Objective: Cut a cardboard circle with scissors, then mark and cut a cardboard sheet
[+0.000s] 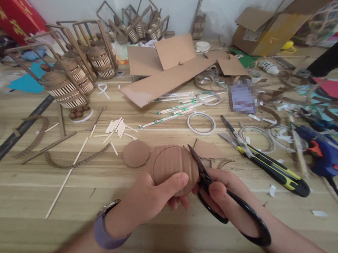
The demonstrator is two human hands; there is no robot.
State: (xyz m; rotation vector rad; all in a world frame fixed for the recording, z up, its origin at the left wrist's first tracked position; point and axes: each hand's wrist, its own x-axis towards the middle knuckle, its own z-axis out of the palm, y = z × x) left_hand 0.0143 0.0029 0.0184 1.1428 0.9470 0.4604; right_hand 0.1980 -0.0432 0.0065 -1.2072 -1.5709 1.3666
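Observation:
My left hand (155, 194) is closed on a piece of cardboard (172, 163) with a circle drawn on it, thumb on top and fingers underneath. In my right hand (226, 189) is a pair of scissors (205, 175) with black handles. Its blades are parted at the right edge of the cardboard, close to the drawn line. A round cardboard disc (136, 154) lies flat on the table just left of the held piece. Behind the blades rests a torn cardboard scrap (210, 149).
A yellow-black utility knife (272, 167) and a blue glue gun (325, 148) lie at right. Tape rolls (201, 123), short sticks (116, 129) and cardboard sheets (163, 80) spread across the middle. Small lidded baskets (64, 88) stand back left; an open box (268, 28) stands back right.

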